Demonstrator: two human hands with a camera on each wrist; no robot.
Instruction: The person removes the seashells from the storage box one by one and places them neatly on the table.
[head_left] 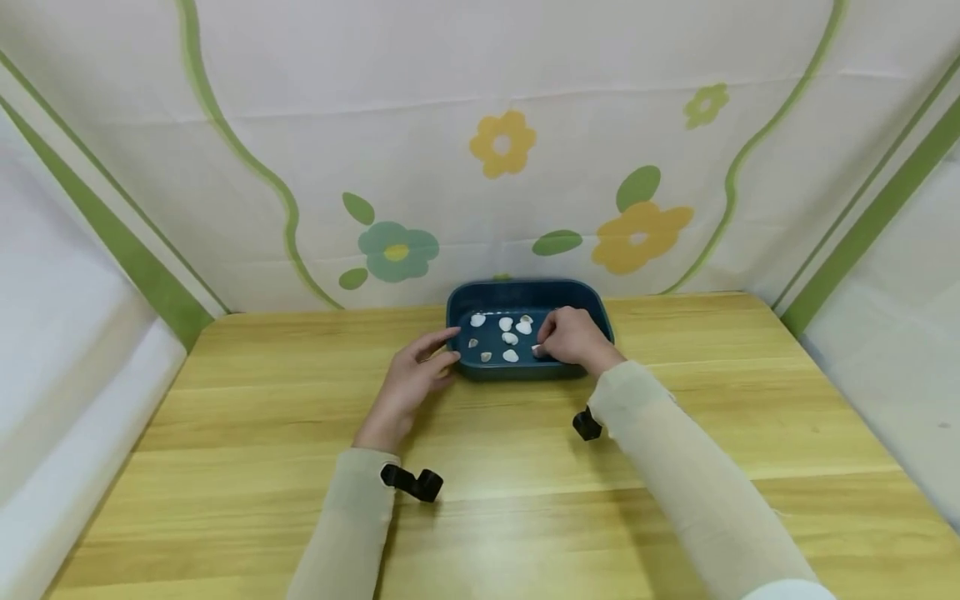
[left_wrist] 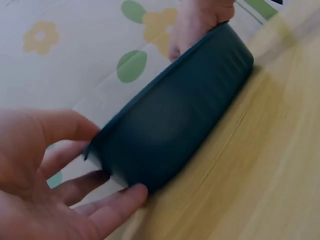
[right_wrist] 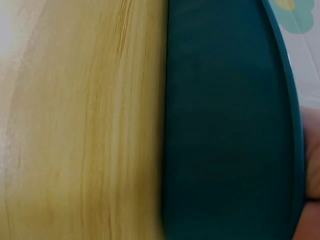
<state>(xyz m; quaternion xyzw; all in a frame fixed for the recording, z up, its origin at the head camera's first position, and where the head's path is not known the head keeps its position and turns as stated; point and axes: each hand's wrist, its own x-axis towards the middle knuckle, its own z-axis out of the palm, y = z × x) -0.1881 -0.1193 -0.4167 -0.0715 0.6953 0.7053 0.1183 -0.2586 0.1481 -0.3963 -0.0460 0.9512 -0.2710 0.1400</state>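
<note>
A dark teal rectangular basin stands at the table's back edge, with several small seashells scattered over its floor. My right hand reaches over the front rim into its right half and pinches a small pale seashell at the fingertips. At the basin's left end, my left hand touches the outer wall with extended, spread fingers; the left wrist view shows these fingers along the wall and near the rim. From the right wrist, the basin's front wall hides the shells.
The wooden table extends toward me and to both sides. Directly behind the basin hangs a white flower-printed cloth, with white cloth sides at left and right. A black wrist mount sticks out from the left sleeve.
</note>
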